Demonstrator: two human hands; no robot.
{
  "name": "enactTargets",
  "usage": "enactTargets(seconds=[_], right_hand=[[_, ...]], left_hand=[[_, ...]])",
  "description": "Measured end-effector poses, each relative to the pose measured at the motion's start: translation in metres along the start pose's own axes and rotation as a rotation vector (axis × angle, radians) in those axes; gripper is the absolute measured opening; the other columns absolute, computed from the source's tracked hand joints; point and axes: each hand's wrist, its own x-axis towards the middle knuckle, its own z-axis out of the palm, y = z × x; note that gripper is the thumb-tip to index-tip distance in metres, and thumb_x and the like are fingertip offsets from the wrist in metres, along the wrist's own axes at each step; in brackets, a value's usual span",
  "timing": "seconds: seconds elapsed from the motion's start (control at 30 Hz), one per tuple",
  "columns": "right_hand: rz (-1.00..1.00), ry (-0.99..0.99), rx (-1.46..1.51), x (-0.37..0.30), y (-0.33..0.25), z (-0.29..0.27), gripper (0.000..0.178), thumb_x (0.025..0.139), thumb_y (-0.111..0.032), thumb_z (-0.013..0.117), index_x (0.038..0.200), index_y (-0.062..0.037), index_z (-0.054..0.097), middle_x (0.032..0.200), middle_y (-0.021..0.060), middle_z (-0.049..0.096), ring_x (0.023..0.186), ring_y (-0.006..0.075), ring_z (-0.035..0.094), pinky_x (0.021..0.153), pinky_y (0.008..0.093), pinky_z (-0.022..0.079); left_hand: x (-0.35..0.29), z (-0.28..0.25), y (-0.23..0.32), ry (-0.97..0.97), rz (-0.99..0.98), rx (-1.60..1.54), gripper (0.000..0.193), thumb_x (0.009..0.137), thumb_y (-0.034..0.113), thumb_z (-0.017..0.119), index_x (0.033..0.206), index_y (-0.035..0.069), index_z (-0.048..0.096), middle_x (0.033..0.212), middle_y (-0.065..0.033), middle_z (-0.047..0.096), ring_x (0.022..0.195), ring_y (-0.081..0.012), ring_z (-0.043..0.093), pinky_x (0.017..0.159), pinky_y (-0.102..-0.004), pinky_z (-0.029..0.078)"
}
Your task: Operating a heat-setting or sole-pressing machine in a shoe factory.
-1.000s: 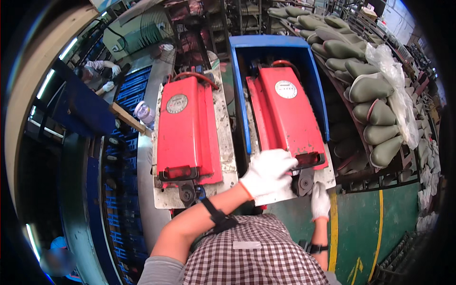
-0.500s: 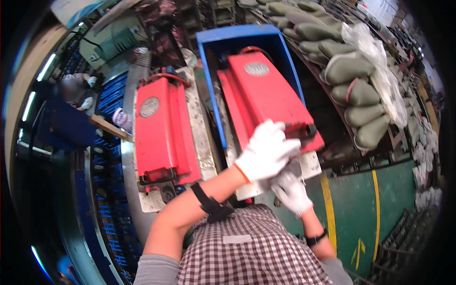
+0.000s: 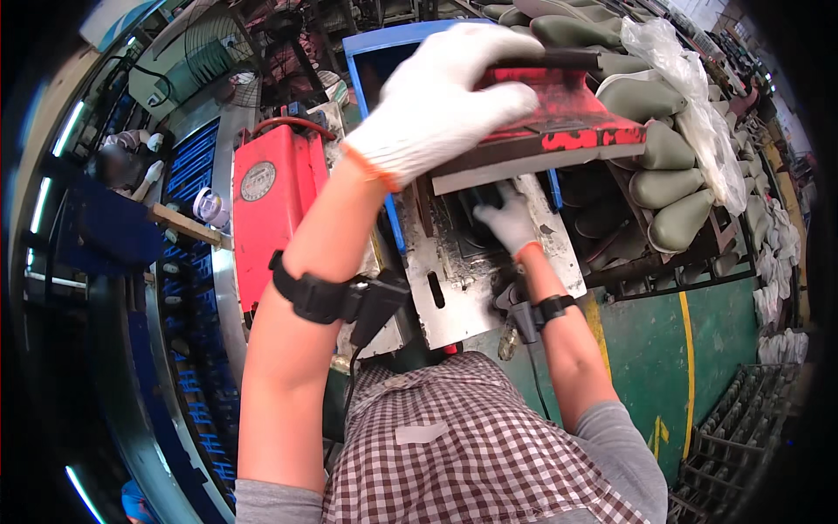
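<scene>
My left hand (image 3: 449, 96), in a white glove, is closed on the front end of a raised red machine lid (image 3: 572, 109). Its fingers lie over the dark upper edge, with the thumb below. The lid's pale underside edge tilts toward me. Beneath it, my gloved right hand (image 3: 511, 220) reaches over the worn metal machine bed (image 3: 458, 319). Its thumb and fingers are spread at a dark pad (image 3: 476, 244) on the bed; the lid's shadow obscures the fingertips, and I cannot make out anything held.
A second red machine (image 3: 271, 192) stands at the left, lid down. Blue walls (image 3: 393, 35) surround the far part of the nearer machine. Olive-green boots (image 3: 672, 188) are racked at the right beside clear plastic (image 3: 685, 113). A person (image 3: 127, 166) works at the far left.
The red lid has swung up from lying flat, with my left hand rising on it. My right hand has moved from the front edge up and inward over the exposed bed.
</scene>
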Motion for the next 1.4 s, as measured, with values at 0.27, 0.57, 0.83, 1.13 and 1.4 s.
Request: enactTargets(seconds=[0.27,0.57,0.83,1.13,1.4], right_hand=[[0.335,-0.473,1.500,-0.145,-0.018,-0.047,0.079,0.089,-0.016,0.070,0.159,0.0020,0.038,0.151,0.0187,0.057,0.136,0.0306,0.059,0.118,0.0454,0.046],[0.677,-0.959,1.912,-0.223,-0.034,0.036,0.103,0.075,-0.014,0.081,0.162,0.0033,0.030,0.160,0.0205,0.046,0.145,0.0309,0.050,0.125,0.0419,0.037],[0.744,-1.115,1.859,-0.228,-0.020,0.064,0.103,0.067,-0.009,0.085,0.155,0.0120,0.035,0.155,0.0269,0.050,0.140,0.0334,0.055,0.122,0.0426,0.041],[0.760,-1.098,1.957,-0.234,-0.019,0.070,0.102,0.068,-0.007,0.082,0.155,0.0132,0.034,0.154,0.0295,0.050,0.139,0.0372,0.056,0.122,0.0466,0.042],[0.759,-1.062,1.990,-0.236,-0.012,0.074,0.096,0.072,-0.006,0.081,0.154,0.0128,0.036,0.153,0.0285,0.051,0.138,0.0375,0.056,0.121,0.0475,0.043]], left_hand=[[-0.210,-0.012,-0.050,0.505,-0.900,-0.743,0.089,0.100,0.050,0.066,0.164,0.003,0.027,0.161,-0.0187,0.044,0.146,-0.0328,0.048,0.120,-0.0479,0.039],[-0.275,-0.041,-0.002,0.381,-0.931,-0.920,0.087,0.075,0.022,0.091,0.150,0.000,0.051,0.134,-0.0099,0.066,0.125,-0.0189,0.062,0.111,-0.0362,0.048],[-0.281,-0.074,0.050,0.315,-0.896,-0.739,0.074,0.074,0.002,0.089,0.142,0.000,0.059,0.129,-0.0138,0.071,0.115,-0.0179,0.069,0.104,-0.0341,0.055],[-0.267,-0.082,0.069,0.200,-0.943,-0.578,0.058,0.084,0.011,0.084,0.136,0.001,0.062,0.128,-0.0124,0.074,0.113,-0.0172,0.071,0.102,-0.0338,0.055],[-0.267,-0.072,0.065,0.234,-0.871,-0.430,0.050,0.086,0.012,0.083,0.131,0.001,0.065,0.119,-0.0120,0.077,0.107,-0.0174,0.073,0.098,-0.0336,0.056]])
